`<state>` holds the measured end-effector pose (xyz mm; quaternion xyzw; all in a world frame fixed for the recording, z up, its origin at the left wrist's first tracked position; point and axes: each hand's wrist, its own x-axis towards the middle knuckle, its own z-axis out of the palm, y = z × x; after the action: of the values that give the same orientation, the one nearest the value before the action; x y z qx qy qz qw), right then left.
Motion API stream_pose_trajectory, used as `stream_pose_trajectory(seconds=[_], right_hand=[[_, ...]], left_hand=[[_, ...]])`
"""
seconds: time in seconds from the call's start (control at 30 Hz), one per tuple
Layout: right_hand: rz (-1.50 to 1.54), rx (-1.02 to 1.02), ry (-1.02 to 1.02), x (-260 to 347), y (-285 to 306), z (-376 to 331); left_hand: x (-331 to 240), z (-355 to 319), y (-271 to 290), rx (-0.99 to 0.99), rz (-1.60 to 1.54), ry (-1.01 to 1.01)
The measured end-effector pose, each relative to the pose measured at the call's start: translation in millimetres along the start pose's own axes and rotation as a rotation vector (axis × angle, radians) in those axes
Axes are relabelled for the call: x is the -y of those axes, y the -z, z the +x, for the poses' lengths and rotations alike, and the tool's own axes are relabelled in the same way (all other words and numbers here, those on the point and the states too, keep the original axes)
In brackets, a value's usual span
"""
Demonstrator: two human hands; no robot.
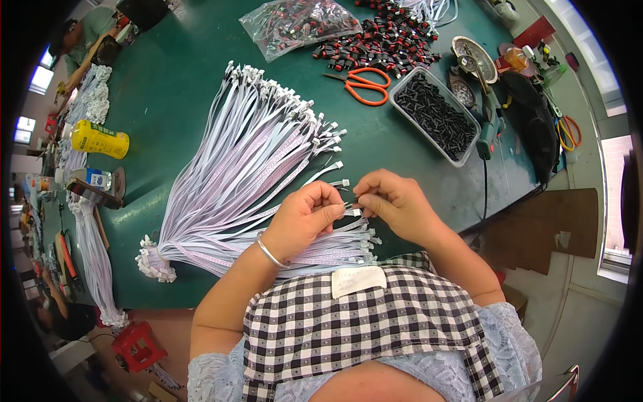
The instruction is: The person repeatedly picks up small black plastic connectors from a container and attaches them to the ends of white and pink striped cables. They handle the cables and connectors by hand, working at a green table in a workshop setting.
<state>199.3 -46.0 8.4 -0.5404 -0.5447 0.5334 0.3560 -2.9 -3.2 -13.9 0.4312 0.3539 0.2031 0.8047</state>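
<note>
A large fan of white and pale pink flat ribbon cables [234, 151] lies on the green table before me, small white connectors at the ends. The cables gather into a bunch of white connectors [155, 260] at the left. My left hand [301, 221], wearing a silver bangle, is closed over the fan's near right part, thumb and forefinger pinching the wire end of a cable. Just to its right, my right hand [396, 206] is closed in a pinch against the same wire ends, by a white connector [355, 212]. Whatever sits between its fingertips is too small to name.
Beyond the hands lie orange-handled scissors [368, 86], a clear tub [424, 132] of short black pieces, and a pile of black-and-red parts [388, 40]. A green-handled tool [487, 137] with a cord is at right. A yellow bottle [100, 139] stands left; a person works far left.
</note>
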Motion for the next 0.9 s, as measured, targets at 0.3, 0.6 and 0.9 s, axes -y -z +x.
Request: stream_pose_trajectory(seconds=[0.3,0.6,0.9], right_hand=[[0.001,0.015,-0.006,-1.3,2.7,-0.1],[-0.139,0.056,0.073,0.1,1.3,0.8],[-0.22,0.02,0.13,0.5,-1.3,3.0]], left_hand=[[1.4,0.0,0.9,0.011,0.004,0.0],[1.3,-0.3,-0.3,0.002,-0.008,-0.002],[-0.2,-0.4,-0.4,0.005,0.018,0.003]])
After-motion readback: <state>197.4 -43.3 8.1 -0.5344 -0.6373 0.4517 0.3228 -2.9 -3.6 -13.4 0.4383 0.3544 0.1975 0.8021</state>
